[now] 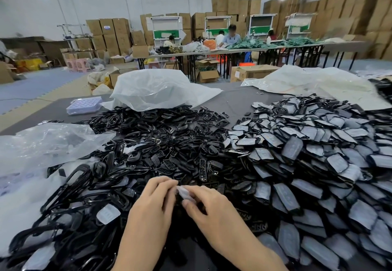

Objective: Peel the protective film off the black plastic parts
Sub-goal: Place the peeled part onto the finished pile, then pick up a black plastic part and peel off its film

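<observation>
My left hand (153, 198) and my right hand (206, 204) meet low in the middle, over the heap of black plastic parts (161, 147). Between them they hold one small black part (180, 201), mostly hidden by the fingers. My right hand's fingers pinch a pale, translucent film (184, 192) that stands up from the part beside my left fingertips. A large pile of film-covered parts (314, 154), grey-white on top, fills the right side.
Clear plastic bags lie at the left (42, 143), behind the heap (154, 89) and at the back right (314, 84). A clear tray (83, 105) sits on the grey table (235, 101). Beyond are cartons and people at long tables.
</observation>
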Tool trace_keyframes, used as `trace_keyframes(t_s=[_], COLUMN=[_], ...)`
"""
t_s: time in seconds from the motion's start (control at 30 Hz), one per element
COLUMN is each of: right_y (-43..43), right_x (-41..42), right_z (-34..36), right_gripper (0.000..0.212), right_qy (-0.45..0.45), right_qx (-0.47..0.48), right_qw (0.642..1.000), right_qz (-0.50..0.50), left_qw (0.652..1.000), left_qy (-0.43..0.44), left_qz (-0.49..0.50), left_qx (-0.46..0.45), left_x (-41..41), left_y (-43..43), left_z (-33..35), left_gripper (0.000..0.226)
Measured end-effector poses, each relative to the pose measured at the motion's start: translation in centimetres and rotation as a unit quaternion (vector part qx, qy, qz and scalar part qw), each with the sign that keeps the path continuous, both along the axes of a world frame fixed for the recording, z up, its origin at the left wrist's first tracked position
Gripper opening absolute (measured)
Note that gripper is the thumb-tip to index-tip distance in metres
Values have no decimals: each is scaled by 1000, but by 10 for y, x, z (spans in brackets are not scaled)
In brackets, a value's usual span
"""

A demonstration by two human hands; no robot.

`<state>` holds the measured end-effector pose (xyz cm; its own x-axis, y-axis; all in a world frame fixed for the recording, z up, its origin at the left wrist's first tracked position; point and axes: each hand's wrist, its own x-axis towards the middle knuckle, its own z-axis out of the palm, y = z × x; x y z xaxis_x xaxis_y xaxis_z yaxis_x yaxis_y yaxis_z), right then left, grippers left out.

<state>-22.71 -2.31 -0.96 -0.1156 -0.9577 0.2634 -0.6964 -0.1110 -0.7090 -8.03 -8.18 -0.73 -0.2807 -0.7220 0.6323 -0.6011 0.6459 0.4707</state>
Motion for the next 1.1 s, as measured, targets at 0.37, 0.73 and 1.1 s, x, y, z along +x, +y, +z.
trace_keyframes(t_s=[0.37,0.73,1.1], right_y=[0,4,5], right_x=[-1,-5,-2], right_z=[2,8,14], right_gripper=[18,27,33], right_qy=[-79,-107,-201], right_qx=[-43,-27,-31], right_qw=[994,990,979], right_qz=[-57,-84,-13], left_qw=[982,967,996], left_qy=[146,222,-5], left_qz=[6,1,-69], left_qx=[118,123,-53], left_x=[-2,5,0], left_y=[4,7,8], left_z=[3,13,1], left_gripper=[46,23,39])
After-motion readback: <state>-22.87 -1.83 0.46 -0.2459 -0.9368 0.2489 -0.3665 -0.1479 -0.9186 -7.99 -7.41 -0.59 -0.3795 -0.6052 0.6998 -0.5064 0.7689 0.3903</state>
